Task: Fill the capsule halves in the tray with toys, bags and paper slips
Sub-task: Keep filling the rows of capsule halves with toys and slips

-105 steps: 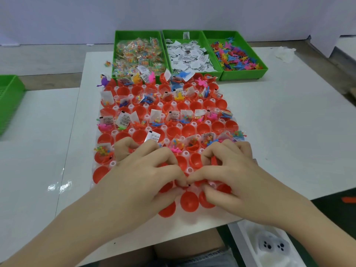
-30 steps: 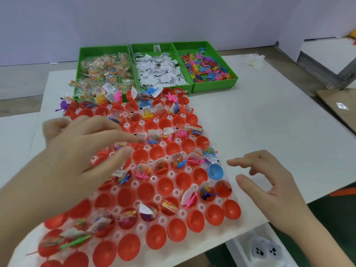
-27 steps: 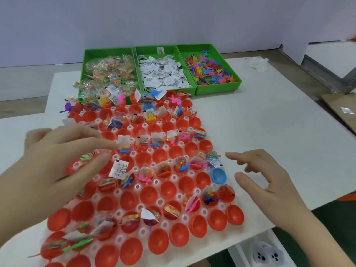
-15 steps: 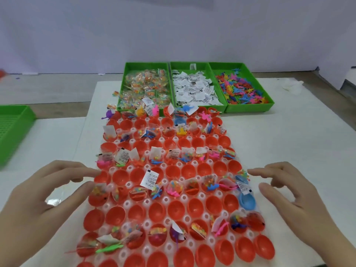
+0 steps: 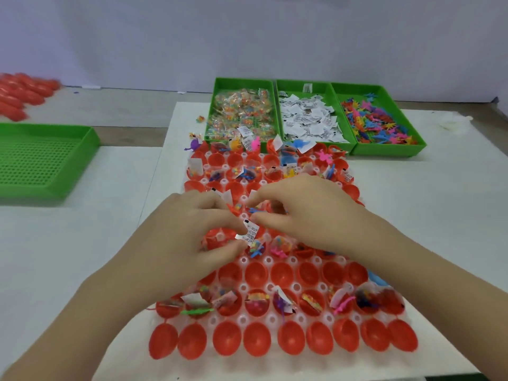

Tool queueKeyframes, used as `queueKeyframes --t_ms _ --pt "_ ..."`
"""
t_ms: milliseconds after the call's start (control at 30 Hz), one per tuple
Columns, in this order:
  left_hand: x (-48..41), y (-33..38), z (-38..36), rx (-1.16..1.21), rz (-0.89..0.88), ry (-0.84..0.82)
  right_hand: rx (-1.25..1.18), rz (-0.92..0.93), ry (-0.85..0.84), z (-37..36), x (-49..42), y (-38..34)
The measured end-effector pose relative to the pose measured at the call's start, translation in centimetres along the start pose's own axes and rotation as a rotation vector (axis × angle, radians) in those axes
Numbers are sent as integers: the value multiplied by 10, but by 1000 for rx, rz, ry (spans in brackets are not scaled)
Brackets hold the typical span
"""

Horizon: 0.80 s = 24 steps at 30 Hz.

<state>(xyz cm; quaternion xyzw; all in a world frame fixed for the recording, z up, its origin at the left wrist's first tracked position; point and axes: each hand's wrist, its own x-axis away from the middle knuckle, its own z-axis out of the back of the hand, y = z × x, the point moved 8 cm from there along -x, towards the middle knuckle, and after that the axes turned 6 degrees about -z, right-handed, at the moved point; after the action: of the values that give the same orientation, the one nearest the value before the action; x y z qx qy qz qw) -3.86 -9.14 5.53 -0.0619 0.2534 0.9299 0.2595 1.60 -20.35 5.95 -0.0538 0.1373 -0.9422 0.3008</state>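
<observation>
Left hand pinches slip above tray centre, poised to drop; right hand, at its 3 o'clock, curled, hold unclear.

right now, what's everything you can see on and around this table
capsule tray: one, clear white, table centre
capsule halves: many, red, in the tray; one blue at its right edge
green bins: three, far side; bags, paper slips, toys, left to right
mesh tray: one, green, far left
capsule stacks: several, red, blurred, far left
table: one, white
paper slip: one, white, mid tray
left hand: pinches the paper slip
right hand: fingers curled mid tray, grasp unclear
</observation>
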Motion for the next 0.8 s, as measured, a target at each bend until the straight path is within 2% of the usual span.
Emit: queueKeyframes --t_ms 200,400,533,700,800 --pt "9 -11 -1 -91 54 -16 120 -54 -118 -18 -13 -3" --pt "8 -12 -6 -116 75 -47 -35 -85 -141 -24 -13 0" --pt "7 -15 -6 -123 107 -54 -113 -66 -58 -13 -13 -2" --pt "7 -11 -4 -104 98 -12 -350 -36 75 17 -4 9" --pt "1 3 -11 -127 52 -58 -523 -32 184 30 5 23"
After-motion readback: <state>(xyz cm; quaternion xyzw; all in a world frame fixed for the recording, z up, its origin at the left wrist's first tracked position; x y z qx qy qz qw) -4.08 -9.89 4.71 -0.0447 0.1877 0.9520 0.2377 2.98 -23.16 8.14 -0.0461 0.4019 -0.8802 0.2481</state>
